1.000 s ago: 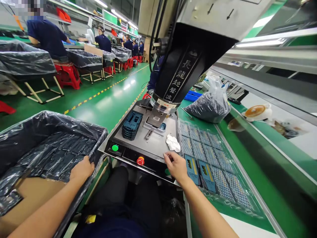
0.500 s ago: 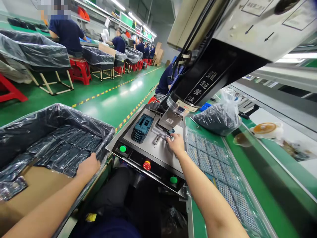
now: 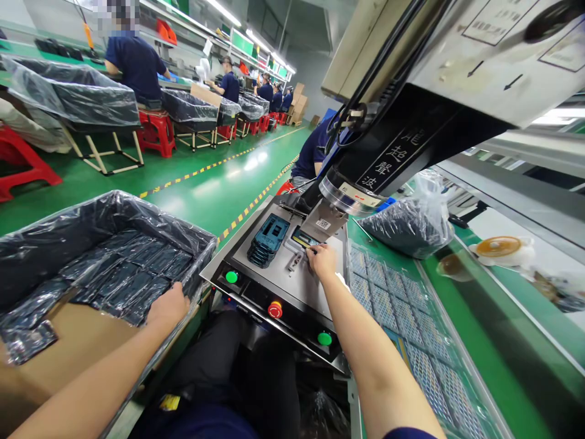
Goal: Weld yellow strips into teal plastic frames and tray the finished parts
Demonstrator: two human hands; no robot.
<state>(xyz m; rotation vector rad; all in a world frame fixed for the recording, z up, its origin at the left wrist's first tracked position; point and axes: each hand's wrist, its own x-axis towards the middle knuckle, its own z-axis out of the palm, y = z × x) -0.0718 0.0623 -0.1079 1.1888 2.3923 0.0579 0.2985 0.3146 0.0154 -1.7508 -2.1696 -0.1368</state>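
Note:
My right hand (image 3: 322, 262) is at the metal fixture, its fingertips pinched at the near right end of a small flat dark part (image 3: 305, 239). That part, with a yellowish strip, lies under the metal horn (image 3: 322, 221) of the ultrasonic press (image 3: 379, 158). Left of it, a stack of blue-black plastic frames (image 3: 269, 239) sits on the steel machine plate (image 3: 278, 280). My left hand (image 3: 169, 305) is curled just inside the rim of the lined bin (image 3: 201, 244), by dark bagged pieces (image 3: 132, 274). Its fingertips are hidden, so what they hold cannot be seen.
Two green buttons (image 3: 231, 277) and a red emergency stop (image 3: 275, 310) line the machine's front. Patterned pieces in clear trays (image 3: 406, 311) lie on the right, below a filled plastic bag (image 3: 411, 225). A person (image 3: 311, 149) sits behind the press; others work along the far bench.
The small dark part, earlier largely at my right fingertips, now lies more visibly in the fixture under the horn. My left hand stays by the bin's rim. The whole view has shifted slightly.

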